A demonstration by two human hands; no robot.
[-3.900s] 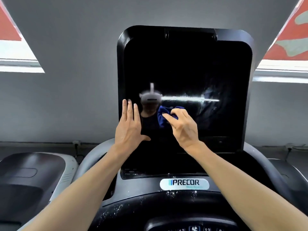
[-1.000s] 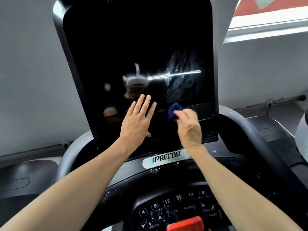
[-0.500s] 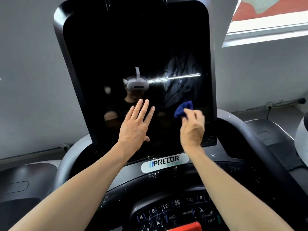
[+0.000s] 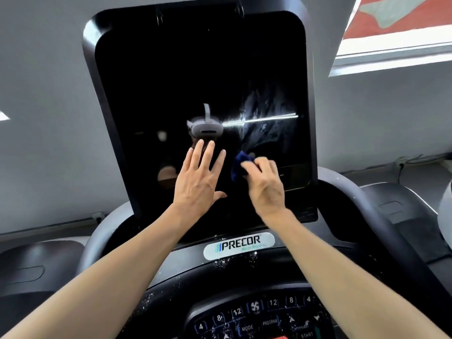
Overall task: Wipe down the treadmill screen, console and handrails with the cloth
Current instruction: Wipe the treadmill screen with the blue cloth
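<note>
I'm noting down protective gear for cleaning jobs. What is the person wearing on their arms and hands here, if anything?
Nothing shows. The left hand and right hand are bare, with no gloves, rings or watch in view. Both forearms are bare right to the bottom edge of the picture, so no sleeve appears; anything worn higher up is out of view.

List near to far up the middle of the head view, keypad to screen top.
Console keypad → PRECOR badge → left hand, flat on the glass, beside the right hand holding the blue cloth → headset reflection → screen upper edge.
</note>
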